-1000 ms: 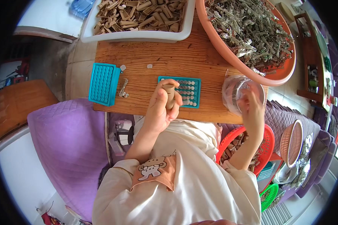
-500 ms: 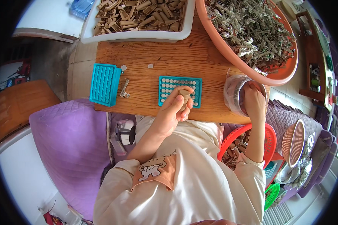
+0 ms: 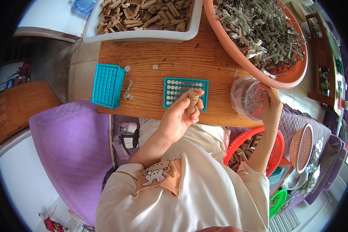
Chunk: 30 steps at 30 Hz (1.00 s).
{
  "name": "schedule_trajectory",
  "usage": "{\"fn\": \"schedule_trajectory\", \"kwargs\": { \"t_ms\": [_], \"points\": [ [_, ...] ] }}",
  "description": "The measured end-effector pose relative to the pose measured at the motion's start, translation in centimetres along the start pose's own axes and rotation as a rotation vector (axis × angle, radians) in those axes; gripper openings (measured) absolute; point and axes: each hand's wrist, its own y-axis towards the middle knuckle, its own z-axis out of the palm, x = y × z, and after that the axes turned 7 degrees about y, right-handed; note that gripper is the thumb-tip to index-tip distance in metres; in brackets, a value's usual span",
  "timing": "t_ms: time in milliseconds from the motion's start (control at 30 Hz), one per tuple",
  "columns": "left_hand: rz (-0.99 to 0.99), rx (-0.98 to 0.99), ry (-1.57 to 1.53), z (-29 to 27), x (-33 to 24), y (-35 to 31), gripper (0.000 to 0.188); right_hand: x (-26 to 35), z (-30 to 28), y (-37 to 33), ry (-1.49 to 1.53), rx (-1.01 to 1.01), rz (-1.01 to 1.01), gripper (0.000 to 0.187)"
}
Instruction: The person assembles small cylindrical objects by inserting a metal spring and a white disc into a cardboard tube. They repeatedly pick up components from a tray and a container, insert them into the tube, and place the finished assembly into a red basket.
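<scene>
My left hand point(image 3: 174, 120) is closed around a short brown cardboard-like tube point(image 3: 193, 103), held upright above the near side of a teal tray point(image 3: 186, 79). Rows of small white round pieces sit in that tray, partly hidden by my fingers. To the right stands a clear round tub point(image 3: 238, 105) lined with plastic, with many small whitish pieces inside. At the tub's right rim is my right hand point(image 3: 272, 105), its fingertips pinched together; what lies between them is too small to make out.
Behind stand a white bin point(image 3: 143, 39) of brown tubes and an orange basin point(image 3: 255, 63) of dry, shiny grey-brown scraps. Another teal tray point(image 3: 106, 87) sits left, near a crumpled clear wrapper point(image 3: 128, 91). A red basket point(image 3: 279, 149) of tubes stands below the table's right edge.
My right hand has come up out of the tub to its right rim, uncovering the whitish pieces. My left hand has shifted slightly right with the tube, which stands more upright.
</scene>
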Motion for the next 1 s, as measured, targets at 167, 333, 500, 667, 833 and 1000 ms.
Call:
{"fn": "schedule_trajectory", "kwargs": {
  "t_ms": [167,333,500,667,833,1000],
  "points": [
    [-0.092,0.086,-0.151,0.0,-0.2,-0.1,0.029,0.8,0.4,-1.5,0.128,-0.024,0.129,0.009],
    [-0.141,0.252,-0.35,-0.7,0.6,0.1,0.031,4.0,1.2,-2.8,-0.022,-0.026,-0.158,0.005],
    [-0.148,0.237,-0.325,-0.3,0.6,-0.2,0.033,6.8,2.9,-3.9,0.081,0.028,-0.369,0.014],
    [-0.205,0.235,-0.292,-0.1,0.4,-0.6,0.034,7.7,5.8,-4.4,0.38,0.109,-0.379,0.023],
    [-0.244,0.197,-0.105,0.3,-0.2,-1.0,0.035,8.0,6.4,-4.2,0.331,0.211,-0.39,0.022],
    [-0.23,0.095,0.029,0.6,-0.2,-1.3,0.036,8.2,6.5,-4.2,0.3,0.288,-0.285,0.017]
  ]
}}
